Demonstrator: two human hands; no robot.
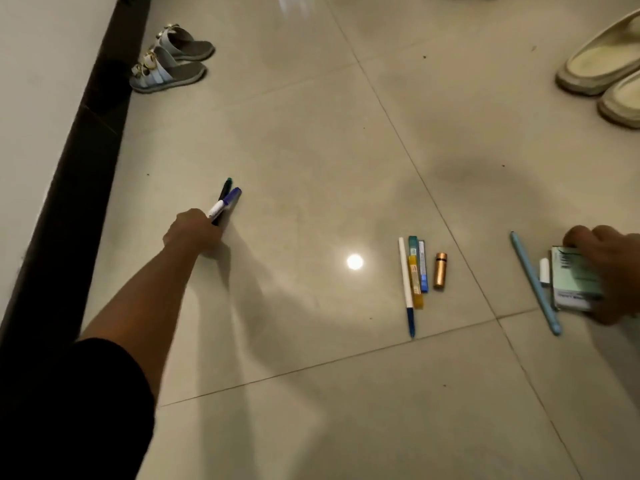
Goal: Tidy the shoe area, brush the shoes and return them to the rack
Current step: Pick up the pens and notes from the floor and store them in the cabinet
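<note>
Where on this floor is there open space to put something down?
The widest bare floor tiles lie between the grey sandals, the cream slippers and the left hand holding markers. It's crowded around the pens and the right hand.

I have one view only, from the head camera, looking forward and steeply down at the tiled floor (311,133). It is wide-angle, near enough that both arms reach in from the bottom and right edges, with the wall's dark skirting (86,133) running up the left.
</note>
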